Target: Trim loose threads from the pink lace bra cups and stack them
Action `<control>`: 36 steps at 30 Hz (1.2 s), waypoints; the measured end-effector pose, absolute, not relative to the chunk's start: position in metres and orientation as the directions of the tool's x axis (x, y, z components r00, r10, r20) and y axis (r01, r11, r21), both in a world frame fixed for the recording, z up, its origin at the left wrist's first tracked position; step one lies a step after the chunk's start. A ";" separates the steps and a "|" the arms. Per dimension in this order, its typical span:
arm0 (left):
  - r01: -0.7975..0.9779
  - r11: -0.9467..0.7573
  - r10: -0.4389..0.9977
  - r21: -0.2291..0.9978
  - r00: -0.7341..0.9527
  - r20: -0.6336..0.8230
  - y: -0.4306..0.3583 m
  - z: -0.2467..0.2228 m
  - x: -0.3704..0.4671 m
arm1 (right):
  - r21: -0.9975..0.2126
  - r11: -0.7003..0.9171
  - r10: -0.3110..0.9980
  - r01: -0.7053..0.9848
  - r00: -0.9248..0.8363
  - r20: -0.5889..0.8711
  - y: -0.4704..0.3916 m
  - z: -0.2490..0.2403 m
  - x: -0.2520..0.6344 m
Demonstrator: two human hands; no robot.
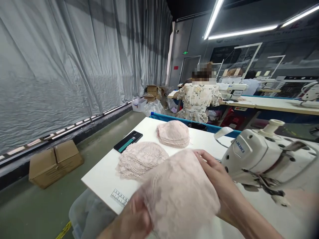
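Note:
A pale pink lace bra cup (181, 189) is held up between my two hands, over the white sewing table (99, 176). My left hand (137, 212) pinches its lower left edge, the fingers partly behind the lace and blurred. Along the upper right edge, my right hand (214, 172) is closed on the same piece, with some fingers hidden behind it. Just beyond lies a stack of lace pieces (142, 159) with scalloped edges. Farther back sits another stack of pink lace cups (173, 132).
A white JUKI sewing machine (261, 156) stands close on my right. A dark phone (128, 141) lies at the table's left edge. On the floor are a cardboard box (56, 162) and a clear plastic bin (87, 212). A person in a floral top (198, 99) sits ahead.

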State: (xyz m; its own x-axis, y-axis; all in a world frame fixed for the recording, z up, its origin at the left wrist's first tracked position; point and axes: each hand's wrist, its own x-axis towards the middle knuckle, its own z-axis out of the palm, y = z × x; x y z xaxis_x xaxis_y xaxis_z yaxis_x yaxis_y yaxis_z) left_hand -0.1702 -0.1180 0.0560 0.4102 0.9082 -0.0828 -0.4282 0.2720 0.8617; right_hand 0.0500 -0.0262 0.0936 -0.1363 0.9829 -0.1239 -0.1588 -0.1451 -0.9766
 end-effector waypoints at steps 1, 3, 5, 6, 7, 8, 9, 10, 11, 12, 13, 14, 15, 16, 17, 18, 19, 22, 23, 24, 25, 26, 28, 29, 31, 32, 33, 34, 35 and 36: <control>-0.441 0.245 0.926 0.863 0.370 -0.074 -0.099 0.062 -0.167 | -0.980 -0.107 0.990 -0.168 -0.111 -0.089 -0.007 0.096 0.044; -0.447 0.167 0.977 0.879 0.193 -0.087 -0.053 0.074 -0.163 | -0.985 -0.015 1.000 -0.174 -0.029 -0.010 0.032 0.098 0.033; -0.419 0.055 0.992 0.907 0.128 0.000 -0.001 0.087 -0.160 | -0.985 0.064 0.996 -0.160 0.065 0.054 0.072 0.097 0.026; -0.410 0.014 0.993 0.912 0.110 0.034 0.025 0.093 -0.159 | -0.985 0.096 0.991 -0.143 0.107 0.081 0.092 0.096 0.024; -0.395 -0.024 0.994 0.919 0.091 0.065 0.049 0.097 -0.159 | -0.985 0.122 0.983 -0.120 0.149 0.104 0.111 0.095 0.022; -0.372 -0.056 0.992 0.927 0.081 0.092 0.073 0.100 -0.158 | -0.986 0.143 0.975 -0.091 0.186 0.125 0.128 0.093 0.022; -0.339 -0.079 0.991 0.937 0.075 0.111 0.095 0.102 -0.157 | -0.986 0.159 0.965 -0.055 0.222 0.143 0.145 0.092 0.022; -0.299 -0.099 0.990 0.949 0.070 0.125 0.115 0.102 -0.156 | -0.986 0.168 0.954 -0.015 0.253 0.159 0.160 0.090 0.023; -0.250 -0.116 0.989 0.961 0.060 0.135 0.133 0.101 -0.154 | -0.985 0.169 0.945 0.030 0.280 0.170 0.173 0.087 0.025; -0.194 -0.131 0.989 0.972 0.043 0.142 0.149 0.098 -0.152 | -0.984 0.161 0.935 0.079 0.306 0.178 0.186 0.085 0.027; -0.128 -0.143 0.989 0.981 0.019 0.147 0.163 0.094 -0.149 | -0.980 0.145 0.927 0.134 0.328 0.182 0.196 0.083 0.029; -0.055 -0.151 0.988 0.987 -0.012 0.151 0.175 0.089 -0.146 | -0.974 0.119 0.919 0.194 0.349 0.181 0.206 0.080 0.031; 0.024 -0.156 0.987 0.987 -0.042 0.157 0.185 0.084 -0.143 | -0.963 0.082 0.912 0.257 0.370 0.177 0.213 0.077 0.033; 0.106 -0.154 0.985 0.982 -0.065 0.161 0.193 0.079 -0.139 | -0.946 0.038 0.905 0.322 0.390 0.168 0.220 0.075 0.035; 0.188 -0.147 0.983 0.971 -0.079 0.164 0.199 0.074 -0.136 | -0.924 -0.012 0.899 0.383 0.408 0.157 0.225 0.072 0.037; 0.267 -0.137 0.983 0.954 -0.083 0.165 0.202 0.070 -0.134 | -0.897 -0.065 0.893 0.438 0.426 0.143 0.228 0.070 0.038; 0.342 -0.127 0.984 0.931 -0.076 0.162 0.204 0.065 -0.132 | -0.867 -0.118 0.888 0.485 0.442 0.127 0.231 0.067 0.038; 0.532 -0.108 0.989 0.840 -0.029 0.145 0.201 0.055 -0.127 | -0.776 -0.253 0.872 0.578 0.483 0.076 0.233 0.059 0.037; 0.583 -0.105 0.990 0.806 -0.013 0.139 0.199 0.053 -0.126 | -0.750 -0.284 0.867 0.598 0.494 0.065 0.233 0.057 0.037; 0.628 -0.103 0.991 0.771 0.002 0.131 0.197 0.051 -0.126 | -0.728 -0.308 0.861 0.613 0.505 0.061 0.232 0.056 0.037; 0.667 -0.102 0.992 0.738 0.014 0.125 0.195 0.051 -0.126 | -0.712 -0.323 0.854 0.624 0.516 0.064 0.230 0.055 0.037; 0.700 -0.103 0.992 0.707 0.025 0.120 0.193 0.052 -0.127 | -0.702 -0.330 0.845 0.631 0.529 0.078 0.227 0.055 0.036; 0.747 -0.116 0.991 0.654 0.044 0.126 0.187 0.058 -0.130 | -0.703 -0.304 0.819 0.643 0.553 0.151 0.218 0.058 0.034; 0.762 -0.131 0.989 0.634 0.056 0.138 0.181 0.062 -0.134 | -0.709 -0.261 0.809 0.656 0.549 0.211 0.211 0.060 0.032; 0.774 -0.187 0.980 0.605 0.102 0.173 0.162 0.073 -0.143 | -0.707 -0.101 0.808 0.700 0.473 0.352 0.191 0.062 0.025; 0.771 -0.229 0.972 0.595 0.144 0.187 0.148 0.078 -0.149 | -0.691 0.013 0.822 0.723 0.386 0.419 0.177 0.062 0.021; 0.760 -0.279 0.960 0.588 0.204 0.191 0.131 0.083 -0.156 | -0.667 0.139 0.840 0.732 0.269 0.471 0.162 0.061 0.017; 0.742 -0.333 0.942 0.582 0.281 0.182 0.113 0.087 -0.164 | -0.636 0.271 0.855 0.722 0.122 0.503 0.145 0.058 0.013; 0.721 -0.382 0.919 0.578 0.360 0.159 0.094 0.090 -0.171 | -0.610 0.392 0.856 0.689 -0.032 0.515 0.127 0.054 0.010; 0.700 -0.424 0.892 0.575 0.432 0.131 0.075 0.091 -0.179 | -0.588 0.488 0.840 0.645 -0.164 0.517 0.109 0.050 0.008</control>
